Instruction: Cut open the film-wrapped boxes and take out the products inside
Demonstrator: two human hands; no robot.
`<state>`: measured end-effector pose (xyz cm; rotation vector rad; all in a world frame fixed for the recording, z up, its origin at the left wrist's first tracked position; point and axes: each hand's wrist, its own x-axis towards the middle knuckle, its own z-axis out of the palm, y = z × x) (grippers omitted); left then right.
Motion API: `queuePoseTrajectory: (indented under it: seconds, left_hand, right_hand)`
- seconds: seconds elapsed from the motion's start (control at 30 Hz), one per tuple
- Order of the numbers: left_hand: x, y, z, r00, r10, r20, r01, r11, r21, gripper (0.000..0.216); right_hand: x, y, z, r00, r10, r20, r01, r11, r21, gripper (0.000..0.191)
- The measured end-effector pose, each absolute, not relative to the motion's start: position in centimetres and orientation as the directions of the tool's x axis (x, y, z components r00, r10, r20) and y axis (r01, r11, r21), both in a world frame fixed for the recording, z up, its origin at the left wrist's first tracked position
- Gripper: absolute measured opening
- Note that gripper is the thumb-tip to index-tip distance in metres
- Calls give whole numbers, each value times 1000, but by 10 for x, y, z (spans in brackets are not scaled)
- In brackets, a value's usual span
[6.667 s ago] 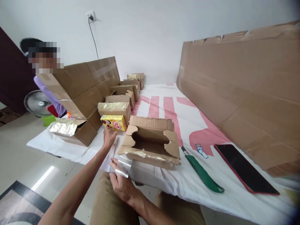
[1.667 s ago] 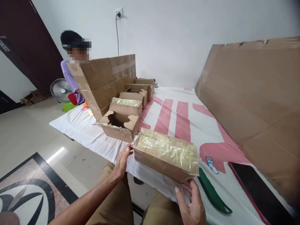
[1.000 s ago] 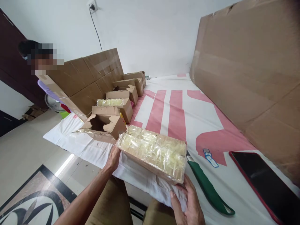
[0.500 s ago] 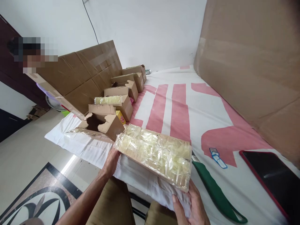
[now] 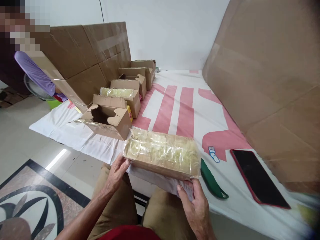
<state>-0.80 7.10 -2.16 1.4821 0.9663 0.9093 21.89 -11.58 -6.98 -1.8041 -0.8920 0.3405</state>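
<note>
Okay, I'm holding the film-topped box (image 5: 162, 150) near its ends, left hand (image 5: 117, 173) and right hand (image 5: 194, 205), at the table's (image 5: 212, 108) near edge; it's tipping flatter than half a second ago, showing more front, occupying both hands.

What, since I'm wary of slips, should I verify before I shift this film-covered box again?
1. Left hand on the film-covered box: ok, at its left end.
2. Right hand on it: ok, at the near right corner.
3. Clear film over the top: ok, spread across it, though wrinkled.
4. Box fully supported by the cloth: cannot tell, its underside is hidden.
5. Space by the right end: not ok, the green handle lies close beside it.
6. Phone out of the way: ok, flat on the cloth, farther right than the handle.
</note>
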Motion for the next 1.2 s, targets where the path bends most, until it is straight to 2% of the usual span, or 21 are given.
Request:
queuePoseTrajectory:
  seconds: [0.07,0.17,0.3,0.4,0.5,0.63,0.77,0.93,1.03,1.2]
  left_hand:
    - [-14,69,-21,379,925,37,41,-57,998,58]
    - [-11,76,-18,303,942,141,-71,-125,990,62]
    - [11,82,4,234,943,235,-111,-214,970,55]
    - [27,80,20,241,943,230,-103,-211,972,49]
    - [34,75,26,220,941,257,-106,-239,965,42]
    - [33,75,23,259,938,232,-145,-200,969,40]
    - [31,83,20,292,948,130,-191,-76,979,43]
    - [27,91,23,290,955,58,-114,-26,993,43]
    - [29,92,25,229,970,77,-68,-62,996,39]
    - [34,88,23,183,979,87,-72,-74,995,34]
  right_hand:
    - [225,-119,-61,694,693,197,410,-155,-899,49]
    - [236,-117,-33,738,620,268,439,-139,-888,57]
    - [247,-91,19,617,632,470,652,-75,-755,58]
    - [250,-68,44,434,686,585,804,-2,-594,42]
    - [248,-58,50,392,685,614,828,28,-560,23]
    - [244,-57,44,430,667,608,798,34,-602,17]
    - [250,-63,37,484,642,594,768,13,-640,31]
    - [281,-108,15,578,647,497,743,-167,-648,30]
    - [299,-142,-8,580,713,393,762,-304,-572,30]
    - [310,-144,-42,531,780,330,844,-451,-292,40]
